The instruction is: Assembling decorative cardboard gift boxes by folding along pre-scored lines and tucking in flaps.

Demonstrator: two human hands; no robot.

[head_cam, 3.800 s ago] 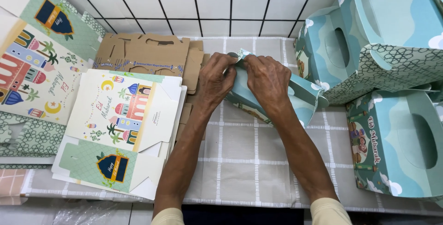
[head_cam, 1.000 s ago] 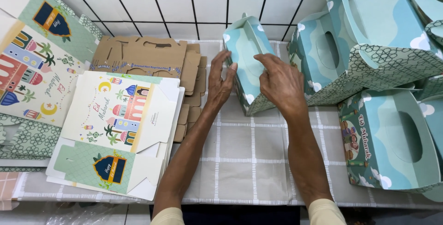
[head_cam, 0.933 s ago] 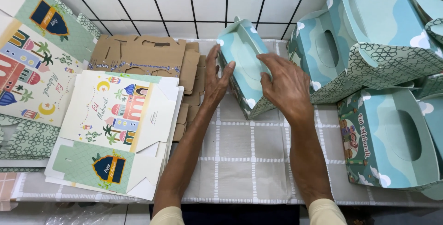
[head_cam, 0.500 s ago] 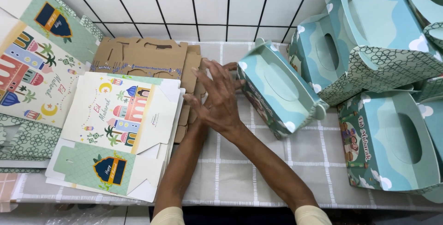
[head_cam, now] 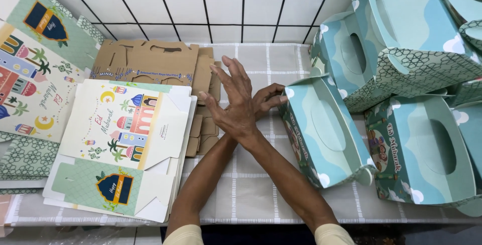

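arms crossed at the wrists over the checked tablecloth (head_cam: 251,195). right hand (head_cam: 232,94) lies on top, fingers spread wide, palm down, holding nothing; it hovers above the brown cardboard flats (head_cam: 150,64) and just beside the stack of flat printed blanks (head_cam: 125,144). left hand (head_cam: 268,99) is underneath, mostly hidden, fingers curled toward the near end of the assembled teal box (head_cam: 321,129); cannot tell whether it grips that end or only touches it.

the teal box lies on its side on the cloth, oval handle cut-out facing up, right of both hands and touching the teal box at right (head_cam: 427,149). more finished teal boxes (head_cam: 401,39) are heaped behind it against the tiled wall (head_cam: 221,4). larger printed sheets (head_cam: 30,84) lean at far left.

judgement: the step looks like parking a finished box with one hand while going for a fresh blank with the other. to do it well, the left hand should let the box settle flat against its neighbours so it does not roll or pop open, and the right should come down on the top blank only, pinching an edge so one sheet lifts and the rest stay put. uncross the arms before lifting, or the blank may snag the left forearm
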